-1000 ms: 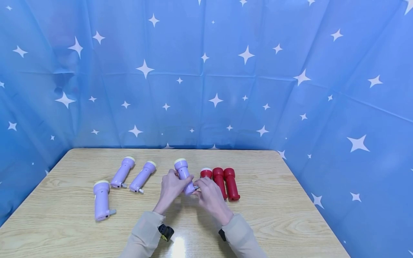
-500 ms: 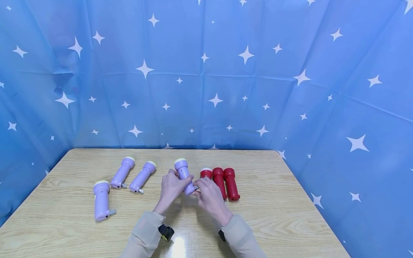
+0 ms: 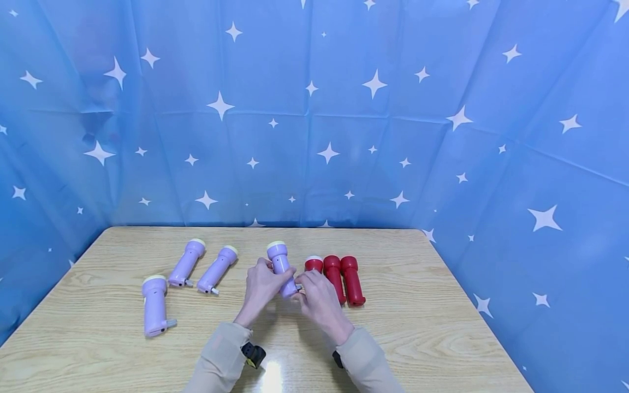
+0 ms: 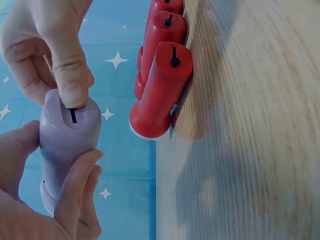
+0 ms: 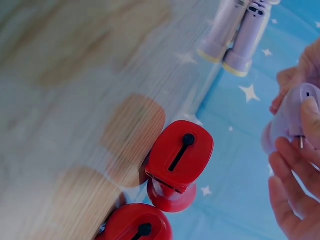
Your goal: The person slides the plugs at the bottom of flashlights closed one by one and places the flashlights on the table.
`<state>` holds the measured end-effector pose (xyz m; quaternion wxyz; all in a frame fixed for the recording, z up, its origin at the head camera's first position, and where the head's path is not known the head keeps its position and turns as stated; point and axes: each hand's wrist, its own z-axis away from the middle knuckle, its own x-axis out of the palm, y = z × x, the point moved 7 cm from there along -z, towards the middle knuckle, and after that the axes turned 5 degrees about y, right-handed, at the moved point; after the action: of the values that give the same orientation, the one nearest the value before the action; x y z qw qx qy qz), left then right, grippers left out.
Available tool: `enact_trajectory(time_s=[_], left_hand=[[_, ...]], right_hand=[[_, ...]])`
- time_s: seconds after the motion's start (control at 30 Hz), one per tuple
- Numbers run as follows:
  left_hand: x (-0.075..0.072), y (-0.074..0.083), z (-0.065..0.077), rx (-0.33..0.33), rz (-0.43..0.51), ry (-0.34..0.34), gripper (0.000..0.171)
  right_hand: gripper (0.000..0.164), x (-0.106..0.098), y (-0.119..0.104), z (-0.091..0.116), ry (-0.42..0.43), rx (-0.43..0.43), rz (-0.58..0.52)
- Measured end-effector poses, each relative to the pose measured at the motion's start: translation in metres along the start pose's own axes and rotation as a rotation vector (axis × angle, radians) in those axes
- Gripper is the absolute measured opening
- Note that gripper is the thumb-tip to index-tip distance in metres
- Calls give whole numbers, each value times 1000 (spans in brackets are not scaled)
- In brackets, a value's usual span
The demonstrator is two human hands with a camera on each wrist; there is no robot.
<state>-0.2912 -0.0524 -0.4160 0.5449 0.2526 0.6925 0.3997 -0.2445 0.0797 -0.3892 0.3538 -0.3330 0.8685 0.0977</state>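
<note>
While my left grip (image 3: 262,283) curls round the barrel of a lilac flashlight (image 3: 280,265), thumb on one side and fingers on the other, my right grip (image 3: 319,297) pinches its tail end; the left is closed only as far as the barrel lets it; on the right, my thumb presses the end face beside a dark slot and my fingers lie along the side by the metal prongs (image 5: 302,142). I hold the flashlight up off the worktop (image 3: 432,338), in front of me and near its middle, with the pale-rimmed head tilted away from me.

Just right of it lie three red flashlights, side by side, heads away from me; the left one (image 3: 313,264) shows a white rim and is partly hidden by my right grip, the middle one (image 3: 333,275) lies close beside the right one (image 3: 351,281); from the left wrist I see a black slider in the slot on each tail.

Well to my left lie three more lilac ones; the nearest one (image 3: 155,305) points almost straight away, the far-left one (image 3: 187,263) and its slanted neighbour (image 3: 218,269) lean right, each with a short plug jutting rightward at the tail; behind everything hangs a blue curtain (image 3: 295,60) with white stars.
</note>
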Motion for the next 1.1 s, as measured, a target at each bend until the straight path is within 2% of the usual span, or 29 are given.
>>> enact_trajectory(time_s=[0.2, 0.47, 1.1], left_hand=[[0, 1, 0, -2, -7, 3, 52], [-1, 2, 0, 11, -3, 3, 53], [-1, 1, 1, 23, 5, 18, 52]], right_hand=[[34, 1, 0, 0, -21, 28, 14], [35, 1, -3, -1, 3, 12, 52], [39, 2, -6, -2, -23, 16, 75]])
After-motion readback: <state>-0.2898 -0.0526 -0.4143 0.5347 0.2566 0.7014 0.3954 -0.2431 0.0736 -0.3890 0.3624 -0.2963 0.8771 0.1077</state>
